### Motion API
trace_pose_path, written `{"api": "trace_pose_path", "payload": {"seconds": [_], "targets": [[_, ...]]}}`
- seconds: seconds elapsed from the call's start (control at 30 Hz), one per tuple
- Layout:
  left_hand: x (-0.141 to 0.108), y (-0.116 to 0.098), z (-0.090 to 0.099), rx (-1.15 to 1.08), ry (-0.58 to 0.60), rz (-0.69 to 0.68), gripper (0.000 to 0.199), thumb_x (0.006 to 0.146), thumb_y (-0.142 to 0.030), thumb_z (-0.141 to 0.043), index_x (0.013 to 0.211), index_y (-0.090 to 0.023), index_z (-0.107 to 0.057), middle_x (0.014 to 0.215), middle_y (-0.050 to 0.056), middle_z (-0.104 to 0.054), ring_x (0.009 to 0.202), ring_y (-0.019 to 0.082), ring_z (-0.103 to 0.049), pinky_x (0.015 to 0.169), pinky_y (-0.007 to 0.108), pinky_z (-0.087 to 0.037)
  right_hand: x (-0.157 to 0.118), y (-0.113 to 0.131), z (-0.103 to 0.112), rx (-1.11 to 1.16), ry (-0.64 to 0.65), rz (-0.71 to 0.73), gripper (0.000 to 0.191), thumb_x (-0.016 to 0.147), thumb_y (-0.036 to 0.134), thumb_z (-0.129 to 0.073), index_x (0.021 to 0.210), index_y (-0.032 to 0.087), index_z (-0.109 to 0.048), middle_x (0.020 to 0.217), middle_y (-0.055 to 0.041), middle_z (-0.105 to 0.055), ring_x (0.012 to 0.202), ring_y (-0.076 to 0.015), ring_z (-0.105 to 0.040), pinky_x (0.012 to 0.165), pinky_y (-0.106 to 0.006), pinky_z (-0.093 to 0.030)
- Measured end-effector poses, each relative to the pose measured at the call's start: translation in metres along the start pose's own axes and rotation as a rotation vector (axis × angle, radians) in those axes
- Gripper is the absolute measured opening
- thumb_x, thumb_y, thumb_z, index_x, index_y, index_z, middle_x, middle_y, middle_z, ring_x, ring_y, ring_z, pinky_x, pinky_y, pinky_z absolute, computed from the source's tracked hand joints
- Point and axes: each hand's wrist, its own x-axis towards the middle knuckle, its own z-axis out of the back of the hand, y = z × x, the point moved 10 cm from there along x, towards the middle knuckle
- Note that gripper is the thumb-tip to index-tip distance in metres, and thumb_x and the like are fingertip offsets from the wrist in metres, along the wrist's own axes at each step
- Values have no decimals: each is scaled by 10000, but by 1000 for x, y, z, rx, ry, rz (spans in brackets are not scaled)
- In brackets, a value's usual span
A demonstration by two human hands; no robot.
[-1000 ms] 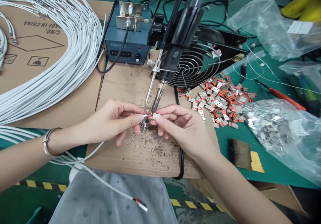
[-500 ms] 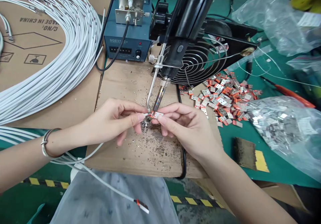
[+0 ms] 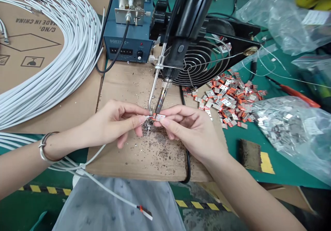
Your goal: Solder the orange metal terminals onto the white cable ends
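Observation:
Between the fingertips of my right hand (image 3: 188, 127) is a USB connector (image 3: 160, 117) with a metal shell and an orange end. My left hand (image 3: 121, 122) pinches the end of a white cable (image 3: 97, 153) against the connector's orange end. The tip of a mounted soldering iron (image 3: 160, 101) comes down from above onto that joint. Beside it, a thin bent solder feed tube (image 3: 152, 96) ends just above my left fingertips. The wire ends themselves are too small to make out.
A blue solder feeder box (image 3: 129, 39) stands behind the iron, beside a fan (image 3: 191, 65). To the right lie a heap of USB connectors (image 3: 230, 98), a plastic bag of metal parts (image 3: 287, 124) and a sponge (image 3: 249, 155). Coiled white cables (image 3: 77, 51) fill the left.
The whole view has shifted slightly to the left. Both hands keep hold of the connector and the cable under the iron, almost in the same place.

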Motion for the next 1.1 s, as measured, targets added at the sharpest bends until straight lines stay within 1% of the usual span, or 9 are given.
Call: {"api": "trace_pose_path", "payload": {"seconds": [0.23, 0.57, 0.7, 0.9, 1.1], "targets": [[0, -1, 1, -6, -7, -7, 210, 861, -195, -525, 1040, -143, -621, 644, -32, -646, 309, -1, -489, 295, 47, -356, 0, 0, 1, -22, -17, -7, 85, 705, 223, -707, 780, 193, -679, 684, -27, -723, 480, -69, -579, 383, -155, -392], [0, -5, -1, 10, -7, -7, 195, 857, -220, -530, 995, -132, -635, 647, -26, -642, 309, 0, -487, 296, 52, -355, -1, 1, 0, -22, -7, 13, 88, 706, 217, -711, 787, 196, -681, 705, -28, -727, 485, -69, -585, 379, -162, -377], [-2, -2, 0, 11, -10, 7, 193, 859, -211, -526, 996, -127, -633, 634, -27, -638, 297, 1, -476, 289, 55, -350, -1, -1, 1, -15, -14, -4, 86, 708, 213, -710, 788, 194, -683, 701, -27, -729, 485, -65, -585, 374, -154, -365], [-2, -2, 1, -3, -10, 8, 198, 859, -211, -526, 1017, -157, -633, 639, -34, -642, 300, 1, -480, 286, 55, -344, 0, 1, -1, 1, 1, 3, 92, 701, 216, -715, 785, 199, -679, 697, -21, -729, 522, -78, -611, 389, -166, -370], [-1, 1, 1, 28, -5, 62, 228, 848, -255, -545, 1039, -171, -639, 633, -22, -643, 305, 12, -477, 271, 69, -316, -1, 1, 0, -9, -18, -17, 111, 678, 254, -733, 760, 206, -676, 681, -20, -725, 452, -74, -565, 376, -190, -358]]}}
